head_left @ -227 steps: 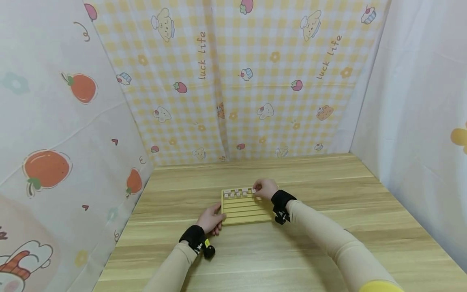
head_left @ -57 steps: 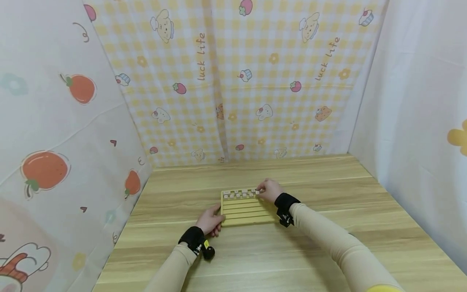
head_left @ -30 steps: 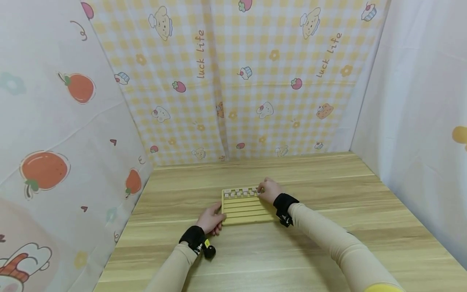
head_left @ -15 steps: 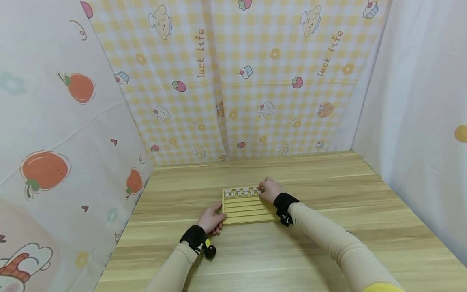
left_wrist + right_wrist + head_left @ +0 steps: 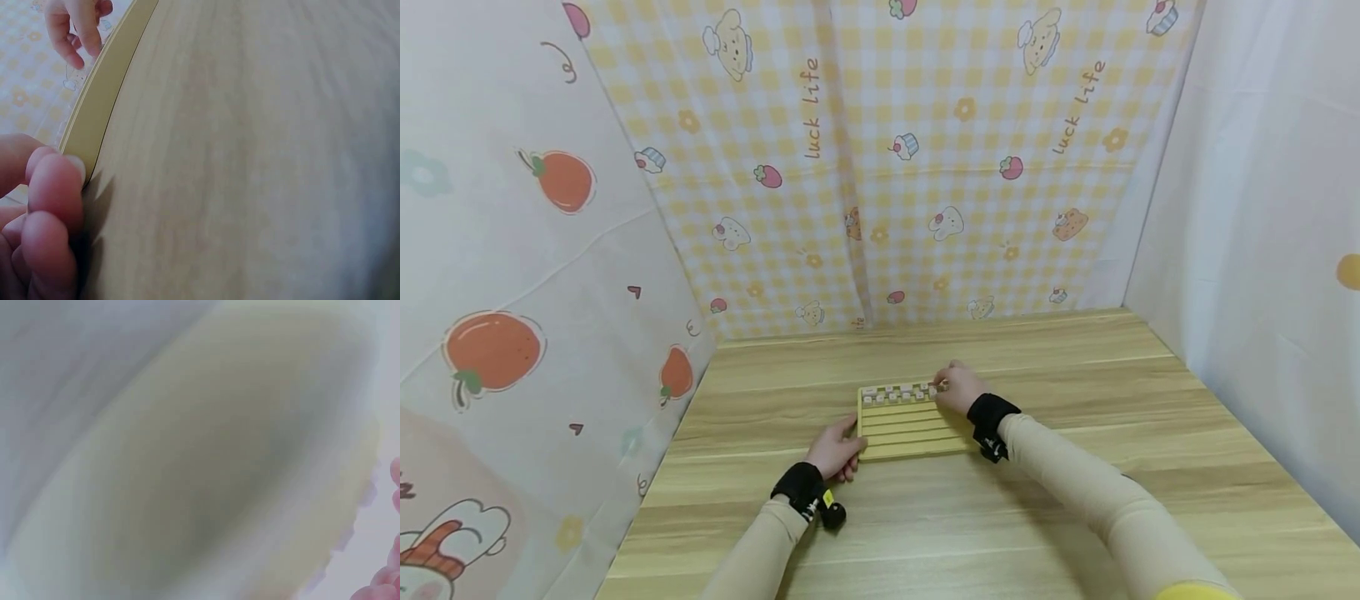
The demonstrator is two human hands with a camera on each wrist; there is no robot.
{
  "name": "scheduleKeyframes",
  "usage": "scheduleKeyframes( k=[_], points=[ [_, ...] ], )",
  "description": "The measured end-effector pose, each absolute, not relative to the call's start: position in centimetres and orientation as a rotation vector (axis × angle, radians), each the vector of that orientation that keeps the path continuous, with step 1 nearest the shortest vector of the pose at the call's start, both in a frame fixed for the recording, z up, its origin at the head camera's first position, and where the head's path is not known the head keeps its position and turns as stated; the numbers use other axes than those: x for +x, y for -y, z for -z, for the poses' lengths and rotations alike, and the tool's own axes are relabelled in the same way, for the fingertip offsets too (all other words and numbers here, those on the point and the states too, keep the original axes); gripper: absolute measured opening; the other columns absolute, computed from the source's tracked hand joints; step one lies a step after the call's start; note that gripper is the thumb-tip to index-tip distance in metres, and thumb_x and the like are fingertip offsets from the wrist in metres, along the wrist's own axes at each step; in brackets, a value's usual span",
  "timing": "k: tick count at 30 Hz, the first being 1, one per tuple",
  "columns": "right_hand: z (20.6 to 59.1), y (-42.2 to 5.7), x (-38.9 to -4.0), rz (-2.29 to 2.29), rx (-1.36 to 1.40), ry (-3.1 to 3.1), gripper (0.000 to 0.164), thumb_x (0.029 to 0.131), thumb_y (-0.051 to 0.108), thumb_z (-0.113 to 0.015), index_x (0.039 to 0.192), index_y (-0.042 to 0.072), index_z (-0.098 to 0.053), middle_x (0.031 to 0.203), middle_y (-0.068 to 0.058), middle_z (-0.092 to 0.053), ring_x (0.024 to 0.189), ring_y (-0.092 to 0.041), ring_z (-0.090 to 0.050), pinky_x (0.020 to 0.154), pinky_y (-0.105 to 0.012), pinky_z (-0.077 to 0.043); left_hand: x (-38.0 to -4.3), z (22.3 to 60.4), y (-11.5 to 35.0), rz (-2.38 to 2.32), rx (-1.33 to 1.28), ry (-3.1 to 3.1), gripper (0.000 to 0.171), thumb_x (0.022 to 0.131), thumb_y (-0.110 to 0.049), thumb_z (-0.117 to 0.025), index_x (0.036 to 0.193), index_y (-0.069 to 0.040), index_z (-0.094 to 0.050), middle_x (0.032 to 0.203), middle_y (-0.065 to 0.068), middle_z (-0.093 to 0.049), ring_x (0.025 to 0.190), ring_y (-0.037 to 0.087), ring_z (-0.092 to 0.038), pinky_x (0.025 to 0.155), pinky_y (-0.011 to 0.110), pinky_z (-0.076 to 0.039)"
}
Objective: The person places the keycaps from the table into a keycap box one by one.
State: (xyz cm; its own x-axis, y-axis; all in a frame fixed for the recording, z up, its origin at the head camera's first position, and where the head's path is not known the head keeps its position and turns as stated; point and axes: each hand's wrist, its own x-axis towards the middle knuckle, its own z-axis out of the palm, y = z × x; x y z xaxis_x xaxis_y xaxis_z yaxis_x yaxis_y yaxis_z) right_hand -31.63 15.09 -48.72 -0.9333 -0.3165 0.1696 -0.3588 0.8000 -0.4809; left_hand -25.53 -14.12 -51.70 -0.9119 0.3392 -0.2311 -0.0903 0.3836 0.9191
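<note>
A shallow yellow tray point(image 5: 910, 435) with raised cross ridges lies on the table. Pale keycaps point(image 5: 892, 397) sit in two rows along its far side, some wider than others. At the tray's left edge my left hand point(image 5: 833, 450) grips the rim, thumb on top and the other fingers low at the side. My right hand point(image 5: 962, 389) is over the far right part, fingertips just beside the last keycap point(image 5: 933, 392) of the nearer row. Seen from the left wrist, the right fingers point(image 5: 94, 47) are a little apart, with no keycap visible between them. The right wrist view is mostly blurred.
The wood-grain table point(image 5: 1037, 525) extends around the tray. A yellow checked cloth point(image 5: 917, 192) hangs behind it, with pale curtains point(image 5: 617, 225) at the sides. The nearer ridges of the tray carry no keycaps.
Over the seconds shown, keycaps were added at the right end of the nearer row. Just now my right hand has shifted slightly right, off the last keycap. My left hand stays put.
</note>
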Motion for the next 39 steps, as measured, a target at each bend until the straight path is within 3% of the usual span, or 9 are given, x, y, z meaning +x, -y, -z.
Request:
scheduleKeyframes(
  k=[8,14,21,30,32,35,39],
  points=[
    [47.2,-20.4,-30.9,-0.871,0.594,2.953,0.016,0.090,0.007,-0.063,0.101,0.000,-0.072,0.092,-0.009,-0.059,0.081,-0.023,-0.051,0.072,-0.039,-0.045,-25.9,51.5,14.3,-1.524,0.210,-2.293,0.069,0.097,-0.019,-0.058,0.154,-0.003,-0.022,0.054,0.002,-0.055,0.038,0.011,-0.050,0.036,0.024,-0.043],
    [47.6,-23.3,-28.3,-0.795,0.729,3.046,0.019,0.083,0.009,-0.069,0.100,0.000,-0.072,0.093,-0.009,-0.062,0.079,-0.021,-0.061,0.071,-0.037,-0.052,-25.9,51.4,14.8,-1.527,0.202,-2.299,0.069,0.097,-0.018,-0.058,0.153,-0.001,-0.022,0.054,0.002,-0.054,0.038,0.011,-0.050,0.036,0.024,-0.043],
    [48.6,-24.6,-25.9,-0.709,0.727,3.033,0.027,0.069,0.005,-0.080,0.094,0.000,-0.072,0.089,-0.005,-0.060,0.079,-0.019,-0.058,0.072,-0.034,-0.051,-26.1,51.8,15.1,-1.536,0.177,-2.301,0.069,0.097,-0.019,-0.059,0.153,-0.002,-0.023,0.054,0.002,-0.053,0.038,0.012,-0.049,0.036,0.024,-0.042],
    [49.3,-25.6,-24.5,-0.810,0.697,2.958,0.010,0.073,-0.004,-0.072,0.081,0.001,-0.071,0.076,-0.001,-0.062,0.070,-0.013,-0.057,0.063,-0.029,-0.049,-25.8,52.1,14.6,-1.530,0.171,-2.292,0.070,0.096,-0.018,-0.060,0.153,-0.002,-0.024,0.054,0.003,-0.055,0.038,0.013,-0.050,0.036,0.025,-0.043],
    [48.9,-25.9,-24.7,-1.009,0.656,2.963,0.009,0.078,-0.004,-0.068,0.086,-0.005,-0.071,0.078,-0.006,-0.065,0.068,-0.011,-0.056,0.061,-0.027,-0.049,-25.7,52.2,14.5,-1.526,0.179,-2.289,0.070,0.096,-0.018,-0.060,0.153,-0.002,-0.023,0.054,0.003,-0.054,0.038,0.012,-0.050,0.036,0.025,-0.042],
    [47.3,-26.3,-25.4,-1.521,0.500,2.908,0.024,0.087,0.001,-0.062,0.106,-0.013,-0.066,0.094,-0.019,-0.068,0.074,-0.014,-0.059,0.064,-0.028,-0.051,-25.5,52.0,14.2,-1.524,0.185,-2.290,0.070,0.096,-0.018,-0.060,0.153,-0.002,-0.023,0.053,0.002,-0.054,0.037,0.012,-0.049,0.036,0.024,-0.042],
    [44.5,-26.3,-26.1,-2.242,0.309,2.549,0.038,0.096,0.008,-0.058,0.128,-0.012,-0.053,0.111,-0.017,-0.063,0.086,-0.015,-0.061,0.072,-0.027,-0.052,-25.4,51.9,13.8,-1.539,0.199,-2.293,0.069,0.096,-0.017,-0.060,0.153,-0.002,-0.024,0.053,0.002,-0.054,0.037,0.011,-0.049,0.035,0.024,-0.041]
  ],
)
